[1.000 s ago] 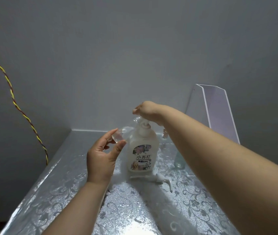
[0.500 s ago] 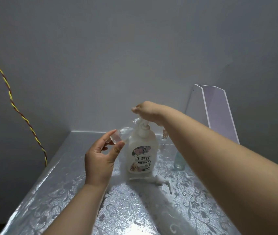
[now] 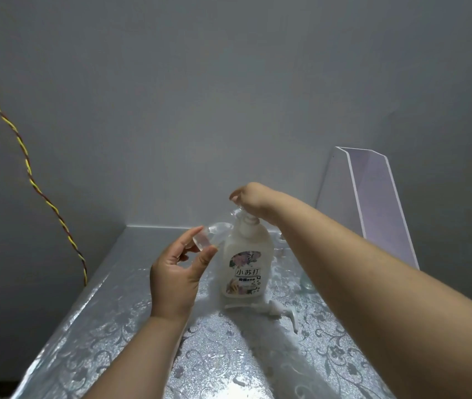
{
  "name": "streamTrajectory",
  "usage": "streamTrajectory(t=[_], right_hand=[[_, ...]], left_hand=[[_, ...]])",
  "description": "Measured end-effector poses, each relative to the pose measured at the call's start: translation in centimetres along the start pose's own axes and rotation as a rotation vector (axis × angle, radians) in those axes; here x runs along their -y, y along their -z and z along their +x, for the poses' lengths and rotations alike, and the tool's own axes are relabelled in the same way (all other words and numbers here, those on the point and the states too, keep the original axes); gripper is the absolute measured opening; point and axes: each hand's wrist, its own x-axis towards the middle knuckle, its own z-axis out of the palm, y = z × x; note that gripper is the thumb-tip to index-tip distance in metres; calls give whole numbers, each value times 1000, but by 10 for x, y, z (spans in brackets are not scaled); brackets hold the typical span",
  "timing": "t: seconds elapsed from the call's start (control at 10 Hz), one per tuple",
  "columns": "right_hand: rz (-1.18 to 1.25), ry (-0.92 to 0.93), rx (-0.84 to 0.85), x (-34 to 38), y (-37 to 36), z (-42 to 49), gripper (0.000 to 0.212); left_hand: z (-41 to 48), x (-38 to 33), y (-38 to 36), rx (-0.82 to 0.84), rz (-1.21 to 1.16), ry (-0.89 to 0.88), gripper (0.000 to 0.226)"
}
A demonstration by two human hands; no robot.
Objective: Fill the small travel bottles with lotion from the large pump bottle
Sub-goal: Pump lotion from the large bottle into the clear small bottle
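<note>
On the tabletop (image 3: 108,326), right hand (image 3: 251,197) curls atop the pump bottle (image 3: 246,254). Left hand (image 3: 180,273) pinches the travel bottle (image 3: 211,236): likely light, slick plastic, best held mid-body.

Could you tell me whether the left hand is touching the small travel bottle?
Touching. The head view shows the left hand pinching the small travel bottle between thumb and fingertips.

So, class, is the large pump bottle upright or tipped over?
Upright: the large pump bottle stands on its base on the table, its label the right way up, with the right hand on its pump.
</note>
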Motion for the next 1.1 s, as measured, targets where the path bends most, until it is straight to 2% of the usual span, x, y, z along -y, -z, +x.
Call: streamTrajectory(t=[0.2,0.4,0.5,0.6,0.8,1.1], right_hand=[[55,32,-2,1,14,-6,34],[69,3,-32,2,10,0,8],[61,-3,-18,-1,4,1,27],[6,7,3,-2,1,0,37],[86,31,-27,0,8,-7,38],[32,47,-20,2,8,-2,39]], left_hand=[[2,-1,0,-5,-100,-8,37],[3,-4,-2,-7,-161,35,38],[2,-4,-2,0,-163,34,38],[1,-2,-1,0,-161,36,36],[1,-5,-3,1,-187,57,37],[3,-2,-2,-15,-217,68,36]])
